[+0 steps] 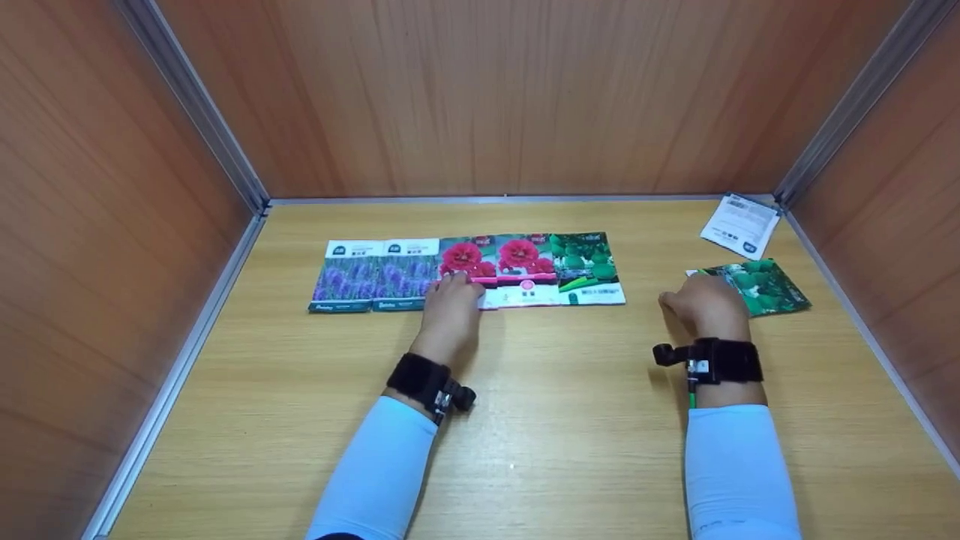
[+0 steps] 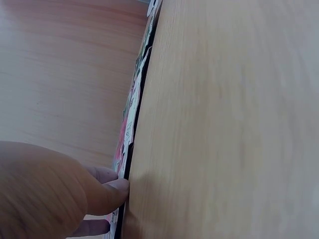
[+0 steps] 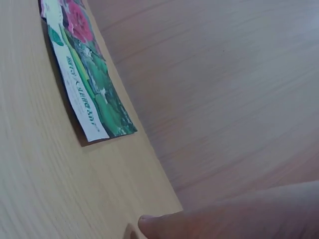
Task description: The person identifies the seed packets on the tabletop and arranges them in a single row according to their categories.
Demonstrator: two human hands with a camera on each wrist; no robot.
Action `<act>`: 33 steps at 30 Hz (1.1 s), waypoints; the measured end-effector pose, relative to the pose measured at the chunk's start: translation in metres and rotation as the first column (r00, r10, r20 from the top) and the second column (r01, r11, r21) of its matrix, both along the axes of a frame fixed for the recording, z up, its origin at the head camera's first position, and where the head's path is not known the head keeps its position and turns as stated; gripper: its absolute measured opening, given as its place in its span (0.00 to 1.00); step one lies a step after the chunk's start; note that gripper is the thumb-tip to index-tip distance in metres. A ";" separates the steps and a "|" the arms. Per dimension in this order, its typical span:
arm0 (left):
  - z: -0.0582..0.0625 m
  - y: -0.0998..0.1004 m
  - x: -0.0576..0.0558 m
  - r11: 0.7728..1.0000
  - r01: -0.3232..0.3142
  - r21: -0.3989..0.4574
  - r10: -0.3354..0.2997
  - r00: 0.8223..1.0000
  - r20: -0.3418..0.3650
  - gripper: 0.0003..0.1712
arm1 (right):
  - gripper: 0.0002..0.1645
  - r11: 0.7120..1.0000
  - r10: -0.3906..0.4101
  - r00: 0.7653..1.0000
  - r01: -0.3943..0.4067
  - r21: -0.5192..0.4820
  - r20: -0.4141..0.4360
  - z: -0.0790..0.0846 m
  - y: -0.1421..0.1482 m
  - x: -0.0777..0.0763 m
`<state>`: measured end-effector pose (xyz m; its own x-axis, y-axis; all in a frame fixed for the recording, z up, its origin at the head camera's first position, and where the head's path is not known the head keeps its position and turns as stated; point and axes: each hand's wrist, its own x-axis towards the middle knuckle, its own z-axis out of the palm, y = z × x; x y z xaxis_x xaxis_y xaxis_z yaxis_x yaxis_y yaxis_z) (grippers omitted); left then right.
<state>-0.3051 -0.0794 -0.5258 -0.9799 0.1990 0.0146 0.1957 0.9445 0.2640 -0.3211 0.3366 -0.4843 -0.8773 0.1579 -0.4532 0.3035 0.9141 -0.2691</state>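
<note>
Several flat, printed packets lie side by side in a row. Two purple-flower packets (image 1: 345, 277) form its left end, a pink-flower packet (image 1: 525, 262) is right of middle, and a green-leaf packet (image 1: 587, 262) ends it at the right. My left hand (image 1: 452, 307) rests at the lower edge of the other pink-flower packet (image 1: 463, 255); in the left wrist view the thumb (image 2: 117, 188) touches the row's front edge. My right hand (image 1: 709, 304) is over the left part of a separate, tilted green-leaf packet (image 1: 772, 289). Its fingertips are hidden behind the hand, so their hold cannot be told.
A white, text-printed packet (image 1: 741, 225) lies slanted in the back right corner, just behind the separate green one. Wooden panels (image 1: 495, 97) with metal edging enclose the wooden table (image 1: 570, 450) at the back and both sides.
</note>
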 end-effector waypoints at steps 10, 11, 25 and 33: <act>-0.002 0.000 0.000 1.000 0.000 0.001 0.000 1.000 0.001 0.30 | 0.20 0.979 0.133 0.989 -0.140 -0.146 -0.058 -0.003 -0.011 -0.003; -0.002 0.000 0.000 1.000 0.003 0.001 -0.003 1.000 -0.007 0.30 | 0.20 0.976 0.125 0.991 -0.132 -0.173 -0.052 -0.004 -0.011 -0.004; -0.003 0.000 -0.001 1.000 0.016 -0.008 -0.016 0.999 -0.028 0.28 | 0.37 0.977 0.119 0.978 -0.146 -0.155 -0.170 -0.020 -0.008 -0.015; -0.003 0.000 0.000 1.000 0.016 0.001 -0.016 1.000 -0.026 0.27 | 0.42 0.988 0.101 0.979 -0.119 -0.096 -0.175 -0.029 -0.002 -0.016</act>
